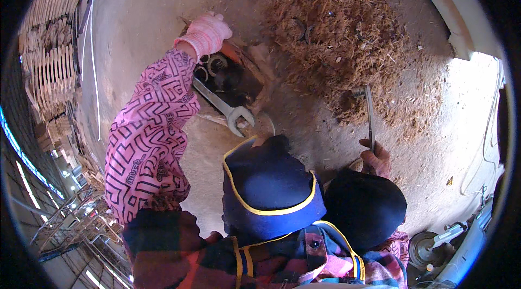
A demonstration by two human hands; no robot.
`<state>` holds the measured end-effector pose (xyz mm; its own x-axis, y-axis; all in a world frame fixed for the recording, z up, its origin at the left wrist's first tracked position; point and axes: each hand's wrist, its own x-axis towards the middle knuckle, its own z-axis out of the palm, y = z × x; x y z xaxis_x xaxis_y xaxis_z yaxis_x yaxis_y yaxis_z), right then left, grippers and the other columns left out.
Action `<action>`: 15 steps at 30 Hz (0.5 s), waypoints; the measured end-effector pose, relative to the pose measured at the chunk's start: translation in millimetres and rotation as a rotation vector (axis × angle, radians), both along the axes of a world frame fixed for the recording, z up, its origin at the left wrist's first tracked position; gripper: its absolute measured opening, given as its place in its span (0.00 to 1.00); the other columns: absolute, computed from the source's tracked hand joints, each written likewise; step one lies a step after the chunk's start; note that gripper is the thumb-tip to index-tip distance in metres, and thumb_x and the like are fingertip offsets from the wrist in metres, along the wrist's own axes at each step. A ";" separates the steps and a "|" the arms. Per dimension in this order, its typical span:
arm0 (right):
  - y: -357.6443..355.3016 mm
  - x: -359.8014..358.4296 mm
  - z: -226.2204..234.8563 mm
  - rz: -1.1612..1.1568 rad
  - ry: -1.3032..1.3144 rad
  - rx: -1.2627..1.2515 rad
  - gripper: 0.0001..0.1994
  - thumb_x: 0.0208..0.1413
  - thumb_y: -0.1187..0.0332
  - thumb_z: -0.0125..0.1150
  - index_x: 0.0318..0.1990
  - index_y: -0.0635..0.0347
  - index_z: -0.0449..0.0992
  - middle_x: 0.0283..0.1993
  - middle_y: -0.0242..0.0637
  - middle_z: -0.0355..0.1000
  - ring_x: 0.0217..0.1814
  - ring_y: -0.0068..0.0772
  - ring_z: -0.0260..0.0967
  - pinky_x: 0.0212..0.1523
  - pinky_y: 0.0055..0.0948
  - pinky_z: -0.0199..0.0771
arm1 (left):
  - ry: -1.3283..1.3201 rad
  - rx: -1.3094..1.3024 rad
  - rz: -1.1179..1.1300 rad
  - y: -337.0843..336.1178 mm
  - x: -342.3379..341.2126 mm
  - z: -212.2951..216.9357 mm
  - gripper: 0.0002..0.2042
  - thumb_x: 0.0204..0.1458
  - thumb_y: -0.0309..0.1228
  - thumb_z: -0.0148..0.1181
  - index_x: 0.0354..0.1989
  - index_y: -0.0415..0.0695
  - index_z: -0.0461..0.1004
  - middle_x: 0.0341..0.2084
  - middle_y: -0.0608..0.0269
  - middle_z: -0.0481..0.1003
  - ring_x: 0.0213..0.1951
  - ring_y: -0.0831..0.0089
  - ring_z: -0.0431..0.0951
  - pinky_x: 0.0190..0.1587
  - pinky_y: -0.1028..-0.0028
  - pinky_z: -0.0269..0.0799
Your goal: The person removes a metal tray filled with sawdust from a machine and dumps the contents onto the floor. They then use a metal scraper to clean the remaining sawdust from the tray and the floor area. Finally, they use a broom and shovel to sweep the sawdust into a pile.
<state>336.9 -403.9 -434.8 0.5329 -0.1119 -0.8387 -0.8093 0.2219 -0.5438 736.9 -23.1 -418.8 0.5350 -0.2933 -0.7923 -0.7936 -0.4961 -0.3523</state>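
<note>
1. left hand [208,32], in a pink knit glove, is curled down into an open tool bag [239,74]; what it grips is hidden.
2. right hand [375,160], bare, is closed on a hammer [369,112] by the sawdust pile [342,34].
3. pull slowly; the big wrench [225,107] lies loose at the bag's mouth.
</note>
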 end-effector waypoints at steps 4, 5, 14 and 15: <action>2.1 -0.4 7.3 0.014 -0.008 -0.048 0.23 0.45 0.64 0.65 0.51 0.61 0.76 0.24 0.22 0.67 0.23 0.17 0.59 0.25 0.20 0.56 | -0.073 -0.089 0.116 28.9 2.5 -17.0 0.24 0.44 0.26 0.59 0.54 0.56 0.72 0.55 0.66 0.70 0.62 0.62 0.63 0.63 0.68 0.63; 0.9 0.5 7.4 0.016 -0.006 -0.036 0.23 0.45 0.64 0.65 0.51 0.62 0.76 0.24 0.22 0.67 0.23 0.17 0.59 0.25 0.20 0.56 | -0.085 -0.099 0.164 38.6 6.9 -17.7 0.25 0.44 0.26 0.60 0.54 0.56 0.71 0.56 0.65 0.69 0.63 0.61 0.63 0.63 0.68 0.63; 2.5 6.1 14.9 0.047 0.066 -0.072 0.23 0.45 0.67 0.61 0.52 0.63 0.75 0.25 0.24 0.66 0.25 0.20 0.59 0.27 0.22 0.57 | -0.064 -0.885 0.209 -57.1 6.7 12.4 0.16 0.51 0.32 0.53 0.49 0.59 0.77 0.47 0.58 0.77 0.52 0.55 0.75 0.52 0.59 0.72; 3.4 6.3 15.3 0.037 0.051 -0.067 0.23 0.45 0.67 0.61 0.51 0.63 0.75 0.26 0.25 0.66 0.25 0.20 0.60 0.28 0.22 0.58 | -0.028 -0.879 0.284 -77.8 2.9 -0.2 0.14 0.52 0.33 0.53 0.46 0.57 0.79 0.43 0.57 0.78 0.48 0.54 0.77 0.50 0.58 0.73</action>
<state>343.2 -400.5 -419.5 0.4943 -0.1496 -0.8563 -0.8434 0.1560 -0.5141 739.8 -100.9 -419.0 0.6947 -0.6377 -0.3327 -0.5977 -0.7691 0.2262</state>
